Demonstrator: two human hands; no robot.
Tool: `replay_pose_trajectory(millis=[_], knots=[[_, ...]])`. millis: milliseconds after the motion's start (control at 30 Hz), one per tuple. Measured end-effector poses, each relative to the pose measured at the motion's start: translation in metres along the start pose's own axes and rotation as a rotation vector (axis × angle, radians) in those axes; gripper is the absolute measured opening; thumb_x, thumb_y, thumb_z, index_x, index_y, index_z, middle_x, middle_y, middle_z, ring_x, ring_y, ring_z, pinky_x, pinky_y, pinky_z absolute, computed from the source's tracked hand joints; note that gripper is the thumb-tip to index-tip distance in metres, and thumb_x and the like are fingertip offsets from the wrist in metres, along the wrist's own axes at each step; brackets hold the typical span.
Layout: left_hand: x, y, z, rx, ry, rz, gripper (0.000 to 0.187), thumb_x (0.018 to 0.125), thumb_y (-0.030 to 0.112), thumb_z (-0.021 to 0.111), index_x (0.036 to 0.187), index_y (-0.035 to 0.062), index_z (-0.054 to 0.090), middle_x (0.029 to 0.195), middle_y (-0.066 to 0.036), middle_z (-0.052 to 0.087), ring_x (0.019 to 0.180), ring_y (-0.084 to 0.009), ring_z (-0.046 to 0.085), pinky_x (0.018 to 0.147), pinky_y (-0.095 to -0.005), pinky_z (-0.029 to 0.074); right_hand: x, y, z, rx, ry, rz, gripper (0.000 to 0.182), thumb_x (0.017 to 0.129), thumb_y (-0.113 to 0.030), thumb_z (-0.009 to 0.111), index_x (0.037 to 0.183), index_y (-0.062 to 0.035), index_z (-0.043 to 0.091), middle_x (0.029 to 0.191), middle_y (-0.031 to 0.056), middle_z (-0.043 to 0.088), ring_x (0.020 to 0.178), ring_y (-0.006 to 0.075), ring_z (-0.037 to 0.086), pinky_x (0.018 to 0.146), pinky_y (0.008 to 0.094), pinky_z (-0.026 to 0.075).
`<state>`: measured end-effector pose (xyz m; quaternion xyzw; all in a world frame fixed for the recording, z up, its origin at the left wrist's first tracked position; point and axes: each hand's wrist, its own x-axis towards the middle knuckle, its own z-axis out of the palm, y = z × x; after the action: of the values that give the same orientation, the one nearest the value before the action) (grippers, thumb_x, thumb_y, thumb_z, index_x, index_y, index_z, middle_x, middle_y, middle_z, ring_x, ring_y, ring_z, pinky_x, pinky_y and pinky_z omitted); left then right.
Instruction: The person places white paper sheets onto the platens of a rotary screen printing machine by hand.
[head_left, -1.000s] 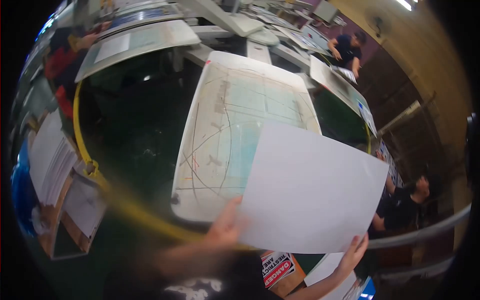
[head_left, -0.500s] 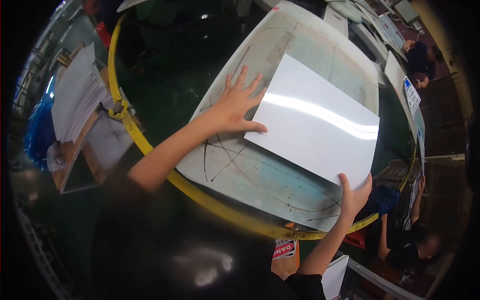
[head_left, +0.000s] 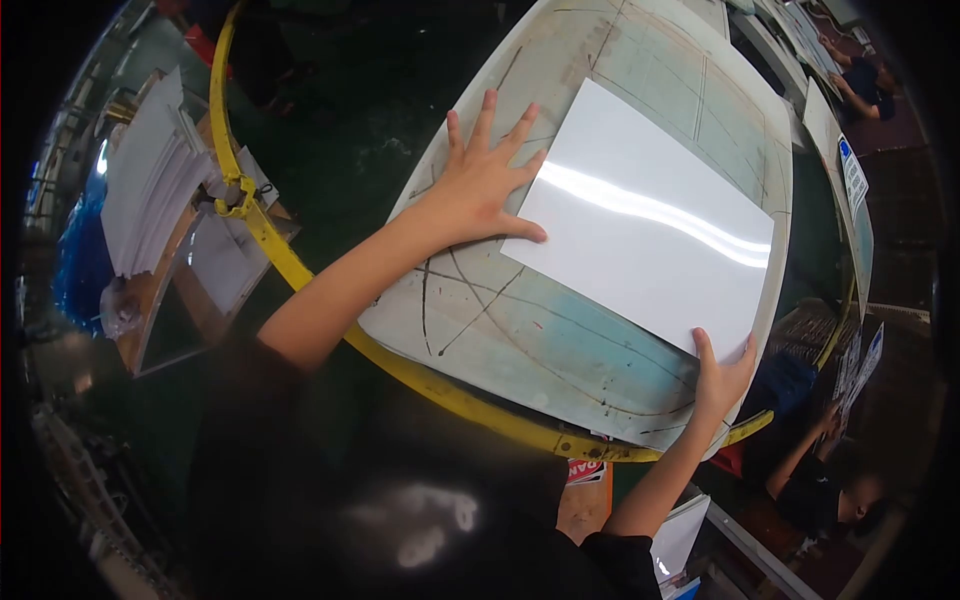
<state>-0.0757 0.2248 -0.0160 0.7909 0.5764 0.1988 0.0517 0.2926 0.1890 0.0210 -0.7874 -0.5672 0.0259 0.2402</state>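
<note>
A glossy white sheet [head_left: 640,230] lies over a pale, stained board [head_left: 580,370] with rounded corners and dark drawn lines. My left hand [head_left: 483,185] is spread wide on the board, its thumb at the sheet's left edge and the other fingers apart. At the sheet's lower right corner, my right hand [head_left: 722,380] has its thumb on the lower edge and its fingers at the right edge, holding the corner between them. The undersides of both hands are hidden.
A yellow curved rail [head_left: 450,400] runs around the board on my side. On the left stands a stack of white sheets [head_left: 155,190] beside blue plastic [head_left: 82,265]. One person [head_left: 820,490] is at the lower right, another person [head_left: 865,85] at the upper right.
The view has shifted a little. Against the board, the white sheet sits slightly further in from the right edge. Both hands stay at its edges. The person at lower right has raised printed sheets.
</note>
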Motion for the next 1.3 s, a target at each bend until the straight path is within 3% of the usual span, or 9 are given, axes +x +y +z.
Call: replay_pose_trajectory(millis=[200, 300, 400, 700, 900, 1000, 1200, 1300], knots=[[-0.004, 0.007, 0.003, -0.01, 0.041, -0.073, 0.083, 0.062, 0.064, 0.065, 0.125, 0.0114, 0.054, 0.151, -0.013, 0.006, 0.134, -0.0471, -0.014, 0.094, -0.0737, -0.007, 0.0, 0.007, 0.007, -0.005, -0.002, -0.005, 0.09, 0.06, -0.038, 0.082, 0.124, 0.0105, 0.043, 0.123, 0.0254, 0.05, 0.116, 0.0341, 0.047, 0.099, 0.0377, 0.035], [-0.005, 0.015, -0.005, 0.014, 0.011, -0.105, 0.079, 0.062, 0.062, 0.066, 0.124, 0.0146, 0.056, 0.152, -0.013, 0.005, 0.134, -0.0467, -0.015, 0.093, -0.0743, -0.007, 0.0, 0.009, 0.009, 0.037, -0.041, 0.029, 0.09, 0.058, -0.038, 0.082, 0.127, 0.0037, 0.042, 0.125, 0.0228, 0.047, 0.118, 0.0359, 0.044, 0.099, 0.0415, 0.035], [-0.004, 0.018, -0.003, 0.051, 0.003, -0.125, 0.078, 0.055, 0.059, 0.073, 0.122, 0.0211, 0.058, 0.151, -0.015, 0.007, 0.133, -0.0476, -0.014, 0.093, -0.0756, -0.006, -0.001, 0.006, 0.007, 0.041, -0.04, 0.053, 0.091, 0.058, -0.037, 0.082, 0.128, 0.0038, 0.042, 0.125, 0.0229, 0.047, 0.118, 0.036, 0.044, 0.099, 0.0413, 0.035], [-0.001, 0.024, -0.011, 0.03, -0.045, -0.16, 0.074, 0.058, 0.055, 0.072, 0.121, 0.0182, 0.059, 0.151, -0.014, 0.006, 0.134, -0.046, -0.013, 0.094, -0.0739, -0.006, -0.004, 0.011, 0.011, 0.028, -0.034, 0.073, 0.091, 0.058, -0.037, 0.081, 0.129, 0.0046, 0.04, 0.126, 0.0235, 0.046, 0.118, 0.0367, 0.044, 0.099, 0.0416, 0.035], [0.001, 0.026, -0.011, 0.098, -0.07, -0.15, 0.075, 0.057, 0.056, 0.074, 0.121, 0.0206, 0.058, 0.15, -0.015, 0.011, 0.134, -0.0465, -0.009, 0.094, -0.0747, -0.006, -0.006, 0.014, 0.017, -0.11, -0.058, 0.134, 0.087, 0.062, -0.04, 0.078, 0.13, -0.0012, 0.041, 0.121, 0.022, 0.048, 0.116, 0.0371, 0.046, 0.097, 0.0435, 0.037], [0.004, 0.029, -0.012, 0.153, -0.101, -0.164, 0.075, 0.057, 0.055, 0.074, 0.122, 0.0211, 0.058, 0.149, -0.015, 0.013, 0.135, -0.0454, -0.007, 0.094, -0.0744, -0.006, -0.003, 0.029, 0.024, -0.126, -0.048, 0.107, 0.096, 0.057, -0.051, 0.079, 0.127, 0.0043, 0.044, 0.119, 0.0261, 0.048, 0.114, 0.0397, 0.046, 0.097, 0.043, 0.036], [0.006, 0.032, -0.01, 0.226, -0.108, -0.181, 0.074, 0.057, 0.057, 0.073, 0.121, 0.025, 0.058, 0.15, -0.011, 0.013, 0.136, -0.0422, -0.007, 0.095, -0.0731, -0.005, -0.008, 0.01, 0.012, -0.081, -0.075, 0.119, 0.096, 0.057, -0.054, 0.078, 0.125, 0.0041, 0.045, 0.119, 0.0261, 0.048, 0.113, 0.0396, 0.047, 0.095, 0.0441, 0.038], [0.007, 0.036, -0.014, 0.252, -0.14, -0.205, 0.073, 0.057, 0.058, 0.073, 0.121, 0.0257, 0.058, 0.15, -0.012, 0.013, 0.136, -0.0415, -0.008, 0.096, -0.0726, -0.006, -0.009, 0.007, 0.011, -0.123, -0.044, 0.124, 0.096, 0.053, -0.054, 0.079, 0.126, -0.0009, 0.046, 0.117, 0.0247, 0.05, 0.109, 0.0377, 0.049, 0.095, 0.0458, 0.036]])
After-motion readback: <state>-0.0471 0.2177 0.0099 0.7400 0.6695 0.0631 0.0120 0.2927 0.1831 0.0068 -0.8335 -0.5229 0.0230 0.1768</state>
